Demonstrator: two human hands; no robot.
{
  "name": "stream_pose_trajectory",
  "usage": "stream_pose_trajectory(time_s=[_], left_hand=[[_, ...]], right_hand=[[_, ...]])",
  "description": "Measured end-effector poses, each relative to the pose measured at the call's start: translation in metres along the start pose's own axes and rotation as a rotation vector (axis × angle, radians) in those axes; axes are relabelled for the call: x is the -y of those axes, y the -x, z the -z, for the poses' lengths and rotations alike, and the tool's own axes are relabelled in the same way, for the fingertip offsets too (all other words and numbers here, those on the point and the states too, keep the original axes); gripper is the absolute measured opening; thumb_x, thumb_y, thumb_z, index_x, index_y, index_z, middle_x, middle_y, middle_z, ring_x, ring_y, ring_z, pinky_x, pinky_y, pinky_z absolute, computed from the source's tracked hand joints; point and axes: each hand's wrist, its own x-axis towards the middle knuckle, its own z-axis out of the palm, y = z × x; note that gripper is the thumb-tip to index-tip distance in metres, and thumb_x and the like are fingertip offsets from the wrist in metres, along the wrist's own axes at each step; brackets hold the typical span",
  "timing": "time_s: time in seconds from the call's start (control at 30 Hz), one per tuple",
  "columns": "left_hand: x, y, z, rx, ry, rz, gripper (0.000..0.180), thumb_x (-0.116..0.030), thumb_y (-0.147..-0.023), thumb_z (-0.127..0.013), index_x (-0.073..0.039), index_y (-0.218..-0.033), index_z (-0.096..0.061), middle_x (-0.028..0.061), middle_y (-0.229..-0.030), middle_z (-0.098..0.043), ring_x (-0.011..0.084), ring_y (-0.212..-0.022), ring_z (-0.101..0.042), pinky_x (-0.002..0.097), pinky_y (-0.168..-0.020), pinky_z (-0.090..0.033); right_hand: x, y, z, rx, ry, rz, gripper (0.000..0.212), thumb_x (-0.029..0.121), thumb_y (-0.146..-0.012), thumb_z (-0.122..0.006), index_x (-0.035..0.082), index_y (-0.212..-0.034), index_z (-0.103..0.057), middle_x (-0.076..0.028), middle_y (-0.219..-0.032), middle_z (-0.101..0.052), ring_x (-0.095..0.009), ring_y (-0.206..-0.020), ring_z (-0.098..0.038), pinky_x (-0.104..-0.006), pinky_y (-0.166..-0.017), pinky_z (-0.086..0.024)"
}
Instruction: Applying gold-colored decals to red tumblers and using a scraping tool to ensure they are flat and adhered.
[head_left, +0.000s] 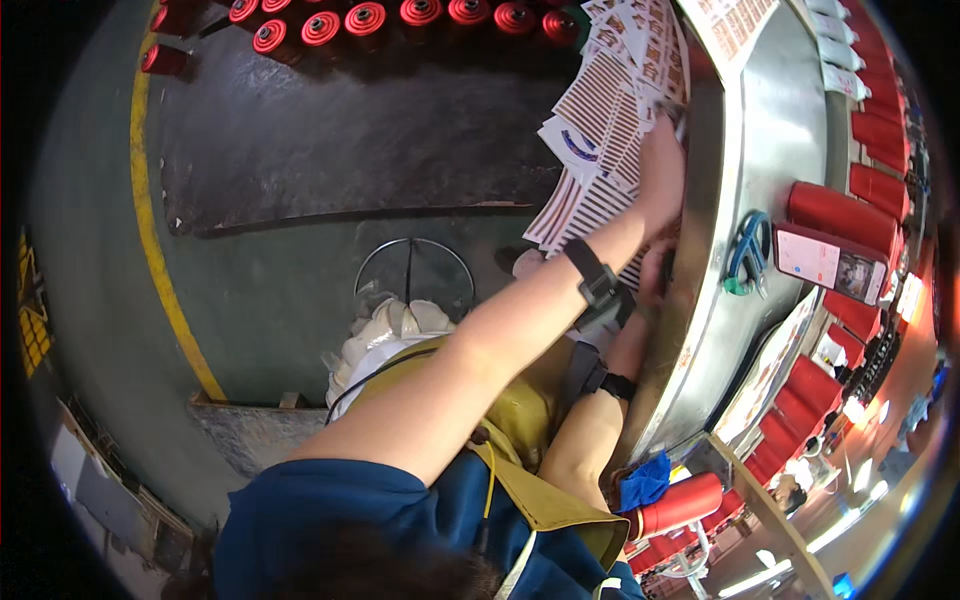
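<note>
left hand [662, 165] rests flat, fingers loosely open, on the striped orange-and-white label sheets [600, 110] hanging over the curved steel bench [770, 150] edge; right hand [655, 272] sits beneath at that edge, grip unclear.

Hanging label sheets [600, 130] crowd the bench [770, 130] edge, scissors [748, 250], a phone [828, 262] and red cylinders [845, 215] block its right side, leaving bare metal between.
</note>
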Motion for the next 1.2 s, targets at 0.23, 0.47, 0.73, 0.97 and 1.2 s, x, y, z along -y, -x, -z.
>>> stream_pose_trajectory(time_s=[0.23,0.47,0.73,0.97,1.2], left_hand=[[0.02,0.032,-0.006,0.12,0.075,0.272,0.009,-0.002,-0.098,-0.047,0.004,-0.104,-0.051,0.0291,-0.083,-0.058,0.0456,-0.082,-0.061,0.0508,-0.075,-0.046],[0.051,0.025,-0.022,0.18,0.323,0.175,0.027,-0.019,-0.105,-0.05,0.007,-0.113,-0.053,0.0266,-0.085,-0.063,0.0484,-0.083,-0.062,0.0495,-0.077,-0.047],[0.054,-0.018,-0.001,0.081,0.199,0.333,0.044,-0.027,-0.108,-0.055,0.007,-0.136,-0.052,0.0205,-0.108,-0.07,0.0275,-0.104,-0.068,0.0382,-0.09,-0.052],[0.07,-0.041,-0.017,-0.018,0.18,0.343,0.051,-0.024,-0.107,-0.054,0.015,-0.138,-0.042,0.0245,-0.112,-0.071,0.0289,-0.1,-0.073,0.0377,-0.084,-0.057],[0.095,-0.075,-0.034,0.062,-0.064,0.387,0.048,-0.032,-0.096,-0.067,0.011,-0.115,-0.057,0.0252,-0.102,-0.072,0.0403,-0.085,-0.072,0.0446,-0.079,-0.057]], right_hand=[[-0.084,0.121,0.016,-0.726,1.882,0.467,0.034,0.016,-0.105,-0.05,-0.004,-0.131,-0.058,-0.014,-0.123,-0.067,-0.019,-0.106,-0.066,-0.0335,-0.083,-0.053],[-0.118,0.117,0.002,-0.613,1.503,0.613,0.035,0.022,-0.103,-0.052,-0.002,-0.126,-0.062,-0.012,-0.115,-0.071,-0.022,-0.096,-0.068,-0.0338,-0.081,-0.056],[-0.148,0.086,-0.027,-0.263,1.905,0.739,0.047,0.031,-0.105,-0.051,0.005,-0.145,-0.054,-0.013,-0.138,-0.063,-0.022,-0.118,-0.065,-0.0372,-0.092,-0.055],[-0.13,0.054,-0.029,-0.317,1.691,0.654,0.048,0.031,-0.105,-0.053,0.004,-0.145,-0.055,-0.013,-0.139,-0.062,-0.022,-0.12,-0.064,-0.0371,-0.092,-0.055],[-0.108,0.02,-0.033,-0.334,1.489,0.549,0.049,0.031,-0.104,-0.054,0.004,-0.145,-0.055,-0.013,-0.14,-0.062,-0.022,-0.122,-0.064,-0.037,-0.092,-0.055]])
